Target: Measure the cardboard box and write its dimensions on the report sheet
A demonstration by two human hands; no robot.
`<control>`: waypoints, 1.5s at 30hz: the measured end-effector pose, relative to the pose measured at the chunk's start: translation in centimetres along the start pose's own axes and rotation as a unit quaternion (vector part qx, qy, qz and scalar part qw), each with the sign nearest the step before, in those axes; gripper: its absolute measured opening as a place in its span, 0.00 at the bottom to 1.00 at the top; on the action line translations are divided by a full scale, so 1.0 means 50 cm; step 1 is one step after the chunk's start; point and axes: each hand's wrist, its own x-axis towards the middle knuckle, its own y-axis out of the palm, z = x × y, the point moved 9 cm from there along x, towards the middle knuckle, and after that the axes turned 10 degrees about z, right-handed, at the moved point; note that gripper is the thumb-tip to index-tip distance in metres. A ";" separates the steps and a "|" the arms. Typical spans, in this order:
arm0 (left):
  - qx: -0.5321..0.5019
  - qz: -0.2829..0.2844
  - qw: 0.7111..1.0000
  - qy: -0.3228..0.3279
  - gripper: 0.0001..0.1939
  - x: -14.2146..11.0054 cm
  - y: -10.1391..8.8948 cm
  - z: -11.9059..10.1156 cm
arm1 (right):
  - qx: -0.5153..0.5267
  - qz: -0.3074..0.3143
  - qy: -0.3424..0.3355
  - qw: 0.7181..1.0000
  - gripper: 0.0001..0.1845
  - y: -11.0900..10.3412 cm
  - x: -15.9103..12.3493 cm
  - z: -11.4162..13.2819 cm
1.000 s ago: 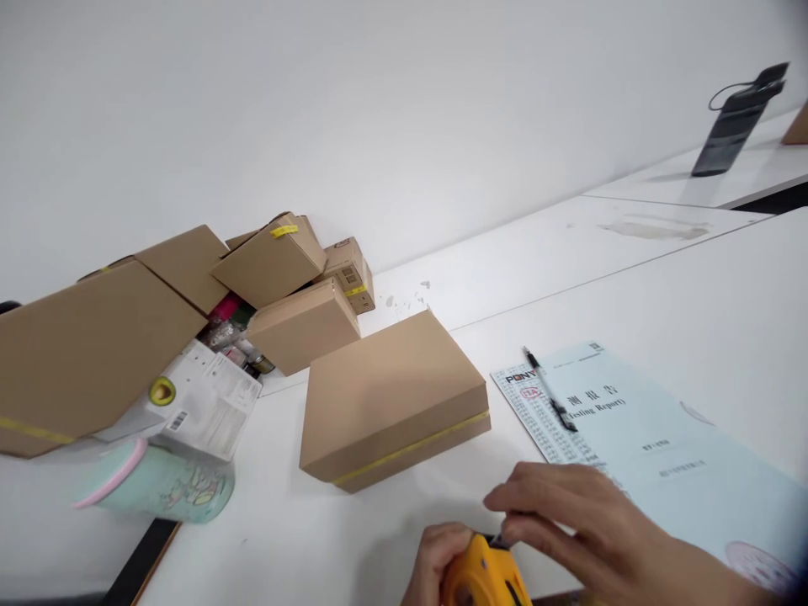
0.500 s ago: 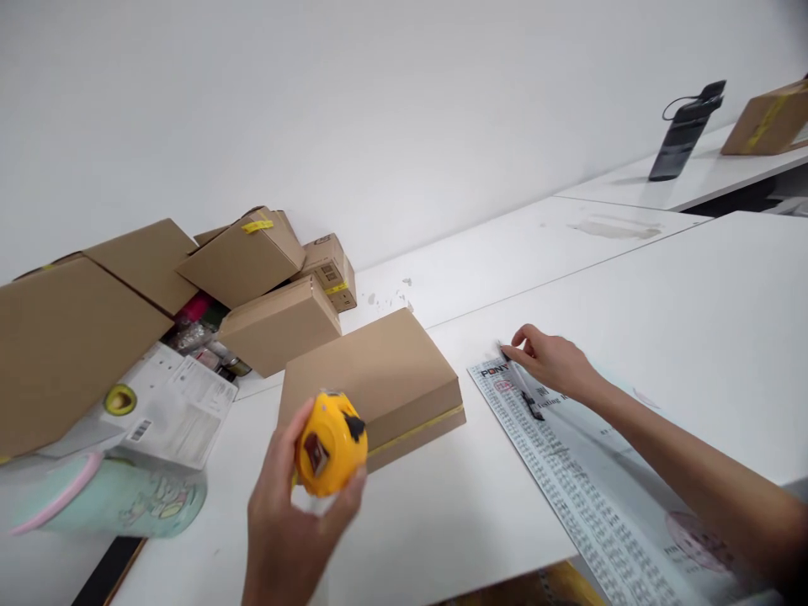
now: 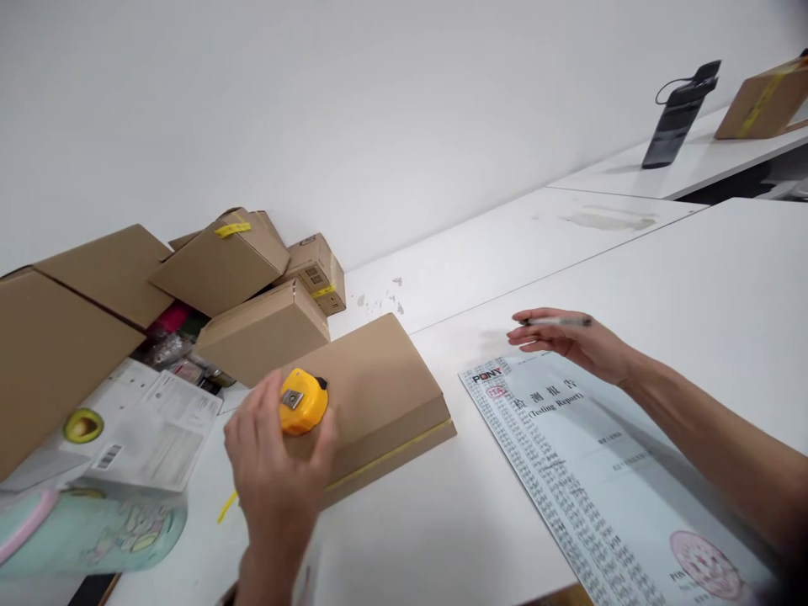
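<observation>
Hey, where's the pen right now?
In the head view, the pen is in the right hand, near the top edge of the light-blue report, right of the nearest cardboard box.

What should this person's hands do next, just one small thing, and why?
I'd suggest turning the pen into a writing grip with the right hand: it lies sideways across that hand, near the testing report, and doesn't look ready to write. The left hand holds the yellow tape measure, so the right seems freer to move.
</observation>
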 end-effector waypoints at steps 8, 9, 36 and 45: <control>-0.237 0.272 0.898 0.254 0.22 -0.139 0.251 -0.416 | -0.075 -0.088 0.028 0.993 0.22 0.020 -0.017 -0.046; -0.219 0.315 0.889 0.250 0.24 -0.148 0.300 -0.436 | -0.078 -0.088 0.036 0.992 0.22 0.026 -0.015 -0.058; -0.165 0.414 0.871 0.206 0.43 -0.157 0.454 -0.441 | -0.193 -0.112 0.029 0.974 0.18 0.024 -0.013 -0.108; -0.157 0.414 0.872 0.209 0.42 -0.154 0.452 -0.444 | -0.256 -0.106 0.054 0.959 0.17 0.029 -0.014 -0.111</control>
